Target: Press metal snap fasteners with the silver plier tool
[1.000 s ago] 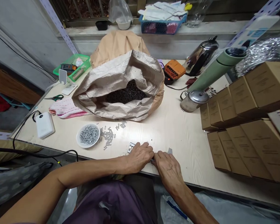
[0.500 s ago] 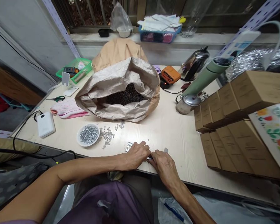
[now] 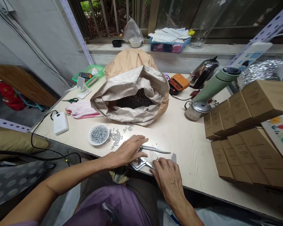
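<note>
My left hand [image 3: 128, 151] is over the table near its front edge, thumb and fingers apart. Close to its fingertips lies a slim grey curved metal piece [image 3: 157, 150], shaped like a tool handle. Below the left hand is a silver metal tool part [image 3: 141, 164] with a loop-like left end, partly hidden by the hand. My right hand [image 3: 168, 177] has its fingers curled down around the tapered right end of that silver part. A small flat grey piece [image 3: 174, 157] rests just beyond the right knuckles.
A white bowl [image 3: 89, 140] of small silver pins stands left, with loose pins [image 3: 116, 137] beside it. Behind is an open sack [image 3: 129, 78] of dark small parts. Cardboard boxes [image 3: 245, 150] are stacked right, near a metal lidded cup [image 3: 194, 113] and green flask [image 3: 217, 86].
My hands have moved apart, and the left one has spread its fingers. The grey curved piece and more of the silver part now show between them. The camera view has shifted.
</note>
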`<state>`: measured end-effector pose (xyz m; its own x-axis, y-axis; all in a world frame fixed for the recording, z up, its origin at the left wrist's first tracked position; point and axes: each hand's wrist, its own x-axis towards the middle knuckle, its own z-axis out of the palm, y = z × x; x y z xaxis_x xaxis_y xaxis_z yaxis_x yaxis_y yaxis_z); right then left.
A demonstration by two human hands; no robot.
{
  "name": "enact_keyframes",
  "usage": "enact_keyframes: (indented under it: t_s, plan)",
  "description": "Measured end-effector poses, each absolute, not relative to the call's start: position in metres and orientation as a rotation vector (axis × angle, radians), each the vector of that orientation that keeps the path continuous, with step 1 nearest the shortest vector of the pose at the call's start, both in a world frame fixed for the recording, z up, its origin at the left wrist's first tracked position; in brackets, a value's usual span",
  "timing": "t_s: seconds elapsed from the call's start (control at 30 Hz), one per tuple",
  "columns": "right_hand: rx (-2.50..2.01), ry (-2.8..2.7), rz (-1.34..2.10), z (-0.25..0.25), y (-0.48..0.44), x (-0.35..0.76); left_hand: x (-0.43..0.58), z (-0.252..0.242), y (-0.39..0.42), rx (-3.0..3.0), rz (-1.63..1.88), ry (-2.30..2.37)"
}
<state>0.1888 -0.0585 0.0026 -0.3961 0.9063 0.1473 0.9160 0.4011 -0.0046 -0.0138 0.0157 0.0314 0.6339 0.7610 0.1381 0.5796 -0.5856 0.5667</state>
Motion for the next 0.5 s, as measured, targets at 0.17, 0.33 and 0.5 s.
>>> enact_keyframes:
  t_s: [0.17,0.33,0.5]
  plan:
    - [-1.527,-2.45,-0.045,-0.005,-0.053,0.179,-0.064,0.044,0.008,2.248,0.712,1.346]
    - [-1.516,-2.355,-0.03,-0.006,-0.034,0.169,-0.095,0.039,0.002,2.236,0.667,1.517]
    - [-1.511,-2.375,-0.036,-0.006,-0.02,0.158,-0.115,0.035,0.006,2.226,0.656,1.665]
